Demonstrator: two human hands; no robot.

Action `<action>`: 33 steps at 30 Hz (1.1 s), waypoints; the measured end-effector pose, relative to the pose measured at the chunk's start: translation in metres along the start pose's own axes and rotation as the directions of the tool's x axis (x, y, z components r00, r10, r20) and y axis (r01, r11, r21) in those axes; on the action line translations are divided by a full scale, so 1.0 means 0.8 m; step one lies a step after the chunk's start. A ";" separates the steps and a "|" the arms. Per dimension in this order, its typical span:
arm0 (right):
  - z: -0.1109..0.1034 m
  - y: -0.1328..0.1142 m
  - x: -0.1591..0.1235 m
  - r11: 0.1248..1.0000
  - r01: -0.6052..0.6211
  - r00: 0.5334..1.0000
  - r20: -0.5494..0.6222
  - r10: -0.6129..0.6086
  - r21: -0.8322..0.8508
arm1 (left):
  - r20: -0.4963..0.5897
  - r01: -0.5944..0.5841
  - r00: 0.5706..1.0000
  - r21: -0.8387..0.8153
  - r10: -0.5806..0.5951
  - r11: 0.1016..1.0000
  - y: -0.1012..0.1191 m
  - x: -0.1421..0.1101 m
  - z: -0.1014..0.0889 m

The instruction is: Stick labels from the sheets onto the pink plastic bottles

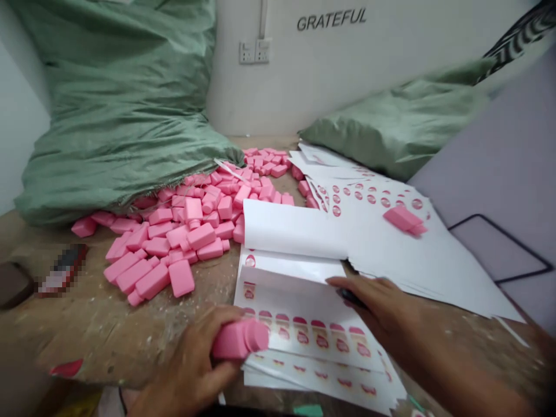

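My left hand is wrapped round a pink plastic bottle held on its side at the near edge of the wooden table. My right hand lies on a stack of sticker sheets printed with rows of pink labels; its fingers are stretched flat, a dark object showing under them. The top sheet is curled back above the hand.
A heap of pink bottles spills from a green sack at the left. Used sheets lie at the right with one pink bottle on them. A second green sack sits behind. A small packet lies far left.
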State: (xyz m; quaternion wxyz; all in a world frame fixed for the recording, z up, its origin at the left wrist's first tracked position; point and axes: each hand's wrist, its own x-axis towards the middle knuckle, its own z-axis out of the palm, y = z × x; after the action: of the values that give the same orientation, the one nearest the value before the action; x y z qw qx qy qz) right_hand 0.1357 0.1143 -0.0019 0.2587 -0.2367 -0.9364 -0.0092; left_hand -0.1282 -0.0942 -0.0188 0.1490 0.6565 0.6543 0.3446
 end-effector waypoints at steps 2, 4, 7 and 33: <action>-0.010 0.023 0.040 0.995 -0.073 0.997 -0.016 0.072 -0.068 | 0.103 -0.048 0.993 -0.040 0.051 0.998 -0.001 0.005 0.015; -0.016 0.048 0.087 0.982 -0.156 0.988 0.003 0.157 -0.108 | 0.162 -0.095 0.981 -0.048 0.102 0.994 -0.012 0.007 0.035; -0.003 0.085 0.155 0.943 -0.285 0.954 0.047 0.297 -0.171 | 0.188 -0.126 0.973 -0.041 0.132 0.991 -0.039 0.003 0.064; 0.051 0.003 0.073 0.874 -0.393 0.918 0.069 0.391 0.285 | 0.353 -0.129 0.931 0.081 0.093 0.988 0.015 0.002 0.030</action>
State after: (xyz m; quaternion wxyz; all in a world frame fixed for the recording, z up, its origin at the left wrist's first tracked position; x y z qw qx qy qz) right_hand 0.0731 0.1475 -0.0089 0.2833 -0.3805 -0.8610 0.1836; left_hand -0.1037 -0.0874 -0.0277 0.2088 0.7498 0.5963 0.1968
